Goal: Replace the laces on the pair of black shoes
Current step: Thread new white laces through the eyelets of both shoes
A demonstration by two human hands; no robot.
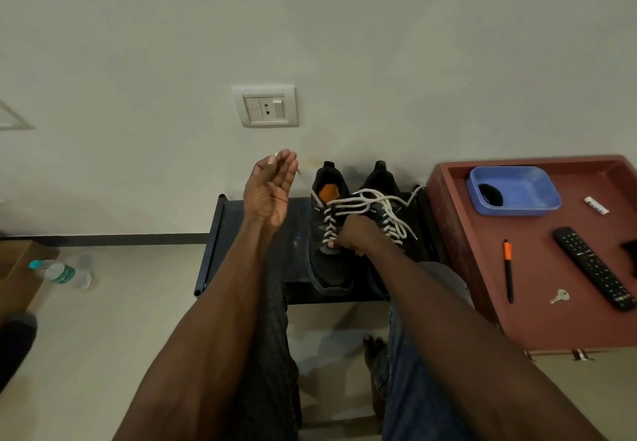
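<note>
Two black shoes stand side by side on a low dark stool, toes toward me. The left shoe has an orange insole patch, and a white lace runs through its eyelets. My left hand is raised to the left of it, pinching the tip of that lace, which stretches from the shoe up to my fingers. My right hand grips the left shoe at its lower lacing. The right shoe is laced with a white lace, and my right forearm hides its front.
A red-brown table at the right carries a blue tray, a remote control, an orange-capped pen and a key. A plastic water bottle lies on the floor at the left. The wall with a socket plate is right behind.
</note>
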